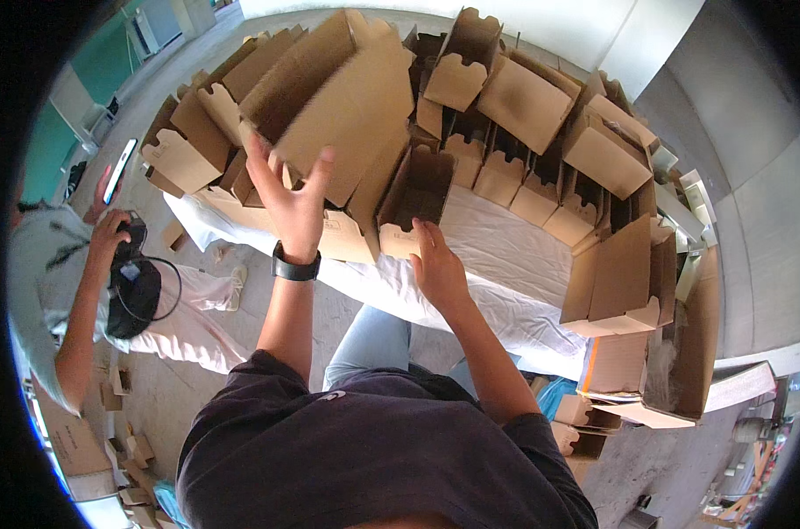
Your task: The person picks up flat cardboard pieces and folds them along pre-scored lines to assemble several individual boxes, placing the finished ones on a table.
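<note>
Fingers spread, my left hand (292, 198) is raised at the near edge of a large open cardboard box (351, 110), which sits tilted on the pile. Its index finger overlaps the box's lower corner; whether it bears any weight I cannot tell. My right hand (441, 269) is closed on the front wall of a narrow open-topped cardboard bin (400, 242), fingers at its upper edge and thumb lower down. This bin stands on the white cloth (506, 238), right beside the large box, and looks hollow inside.
Several similar bins (501, 176) stand in rows behind the cloth, with more boxes stacked on them. A larger open box (611, 278) is at the right end. On the left a person (91, 282) holds a phone (119, 172). Cardboard pieces (135, 450) lie on the floor.
</note>
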Demonstrator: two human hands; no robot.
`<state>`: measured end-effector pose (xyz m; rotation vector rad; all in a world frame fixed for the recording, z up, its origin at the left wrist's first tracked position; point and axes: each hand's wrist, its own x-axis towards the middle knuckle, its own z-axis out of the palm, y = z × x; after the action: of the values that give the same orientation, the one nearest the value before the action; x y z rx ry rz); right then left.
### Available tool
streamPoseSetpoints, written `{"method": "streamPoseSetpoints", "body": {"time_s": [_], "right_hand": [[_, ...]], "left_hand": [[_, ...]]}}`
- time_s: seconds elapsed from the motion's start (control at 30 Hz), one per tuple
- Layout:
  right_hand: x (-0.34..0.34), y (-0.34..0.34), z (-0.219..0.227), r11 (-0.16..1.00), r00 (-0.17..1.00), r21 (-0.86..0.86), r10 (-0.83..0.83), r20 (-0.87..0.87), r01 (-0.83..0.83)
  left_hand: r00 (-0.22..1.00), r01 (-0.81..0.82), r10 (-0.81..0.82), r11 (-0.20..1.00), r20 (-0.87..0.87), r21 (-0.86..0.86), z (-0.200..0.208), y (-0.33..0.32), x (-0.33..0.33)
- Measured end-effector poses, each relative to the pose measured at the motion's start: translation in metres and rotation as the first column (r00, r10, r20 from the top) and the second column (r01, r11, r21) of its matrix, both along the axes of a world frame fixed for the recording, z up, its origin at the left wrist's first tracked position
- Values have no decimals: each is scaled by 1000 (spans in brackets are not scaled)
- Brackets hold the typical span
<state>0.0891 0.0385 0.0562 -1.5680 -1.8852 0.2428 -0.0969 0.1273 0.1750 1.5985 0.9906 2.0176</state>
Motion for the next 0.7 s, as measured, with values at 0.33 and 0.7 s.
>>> {"method": "streamPoseSetpoints", "body": {"time_s": [0.33, 0.7], "right_hand": [[17, -11, -15, 972, 994, 204, 113, 10, -113], [113, -141, 70, 777, 372, 431, 273, -887, 458]], "left_hand": [[550, 737, -427, 653, 717, -177, 19, -49, 13], [-69, 873, -123, -487, 990, 0, -58, -105, 87]]}}
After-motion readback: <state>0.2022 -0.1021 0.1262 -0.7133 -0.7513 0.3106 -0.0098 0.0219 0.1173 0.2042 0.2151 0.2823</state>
